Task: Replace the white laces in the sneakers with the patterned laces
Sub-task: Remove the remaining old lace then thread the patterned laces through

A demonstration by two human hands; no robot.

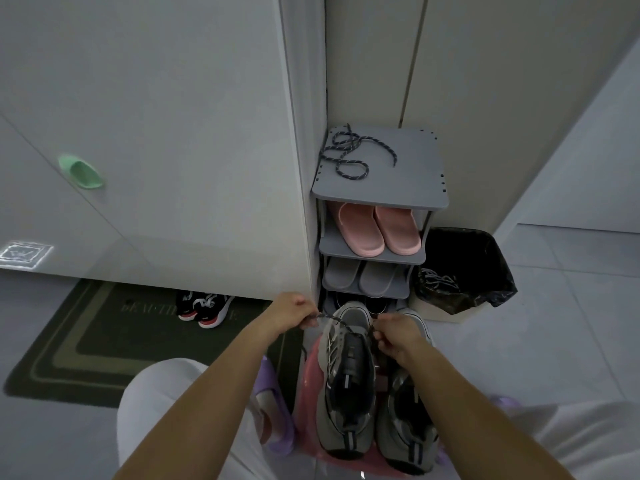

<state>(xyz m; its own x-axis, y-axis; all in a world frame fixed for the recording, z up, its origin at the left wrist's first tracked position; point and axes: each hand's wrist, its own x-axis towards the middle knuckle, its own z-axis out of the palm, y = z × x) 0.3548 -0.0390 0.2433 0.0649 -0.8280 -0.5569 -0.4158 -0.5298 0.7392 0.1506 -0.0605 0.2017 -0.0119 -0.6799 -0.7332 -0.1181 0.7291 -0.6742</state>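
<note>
Two grey sneakers stand side by side on a pink stool in front of me, the left sneaker [348, 386] and the right sneaker [407, 420], toes pointing away. A dark patterned lace [341, 322] runs across the left sneaker's toe end. My left hand [294, 311] pinches one end of it to the left of the shoe. My right hand [394, 332] pinches the other end at the shoe's right side. A second patterned lace [346, 154] lies loose on top of the grey shoe rack [408, 188]. White laces [438, 280] lie in the black-lined bin.
The rack holds pink slippers [379, 228] and grey slippers [360, 277] on lower shelves. A bin with a black bag [485, 268] stands right of it. A dark doormat [104, 337] with black-and-red shoes [204, 306] lies left. White cabinet wall on the left.
</note>
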